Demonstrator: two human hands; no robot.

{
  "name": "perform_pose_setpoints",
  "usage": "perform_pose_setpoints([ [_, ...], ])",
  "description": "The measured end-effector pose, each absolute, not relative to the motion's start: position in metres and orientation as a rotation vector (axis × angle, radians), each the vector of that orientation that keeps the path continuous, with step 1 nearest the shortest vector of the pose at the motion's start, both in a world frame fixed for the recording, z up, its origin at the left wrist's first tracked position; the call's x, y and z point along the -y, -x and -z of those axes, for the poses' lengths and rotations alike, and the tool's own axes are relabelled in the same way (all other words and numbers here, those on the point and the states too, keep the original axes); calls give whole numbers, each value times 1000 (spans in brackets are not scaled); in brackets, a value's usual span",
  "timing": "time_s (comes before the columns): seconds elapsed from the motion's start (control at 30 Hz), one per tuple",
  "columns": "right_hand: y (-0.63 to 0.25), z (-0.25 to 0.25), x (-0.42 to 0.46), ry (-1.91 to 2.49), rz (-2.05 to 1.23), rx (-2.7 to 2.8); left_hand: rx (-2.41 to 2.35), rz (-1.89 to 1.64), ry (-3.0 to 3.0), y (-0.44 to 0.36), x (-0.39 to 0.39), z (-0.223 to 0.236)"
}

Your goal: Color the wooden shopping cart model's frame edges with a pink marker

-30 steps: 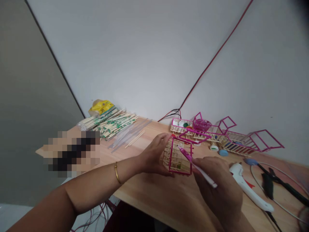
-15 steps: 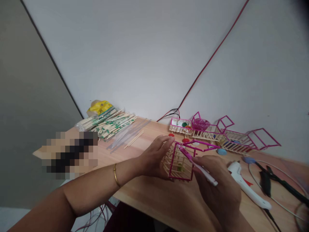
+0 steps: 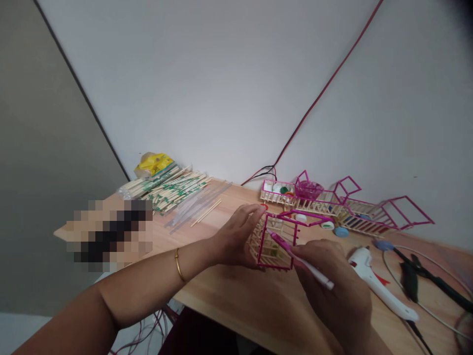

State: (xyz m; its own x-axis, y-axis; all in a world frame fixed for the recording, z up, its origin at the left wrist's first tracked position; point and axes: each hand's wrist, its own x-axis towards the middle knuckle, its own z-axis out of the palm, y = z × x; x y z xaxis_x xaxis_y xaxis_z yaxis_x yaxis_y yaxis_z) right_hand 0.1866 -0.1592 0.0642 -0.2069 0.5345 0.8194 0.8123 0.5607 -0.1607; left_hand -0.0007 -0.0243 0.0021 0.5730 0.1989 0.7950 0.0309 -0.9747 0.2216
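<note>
My left hand is closed around the side of a small cart built of thin wooden sticks, its front edges and raised handle painted magenta. Red bottle caps sit at its far side, and something greenish shows through the sticks. In my right hand is a slim paintbrush, white along the handle and magenta near the tip. The brush tip lies at the left upright of the cart's magenta front frame. My palm hides part of the cart's left side.
Behind stand similar stick carts and a magenta-stained cup. A white glue gun, dark-handled pliers and a cable lie right. Wrapped chopsticks, clear strips and a yellow packet lie left.
The brush tip has moved down from the frame's top left corner onto its left upright. The cart has shifted slightly up and tilted in my left hand.
</note>
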Motion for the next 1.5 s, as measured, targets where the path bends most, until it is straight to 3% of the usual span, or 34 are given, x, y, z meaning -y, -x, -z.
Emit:
perform_pose_setpoints([
  [1.5,-182,-65,160,1158,169,1870,-373,-1307,-2622,2,19,-2],
])
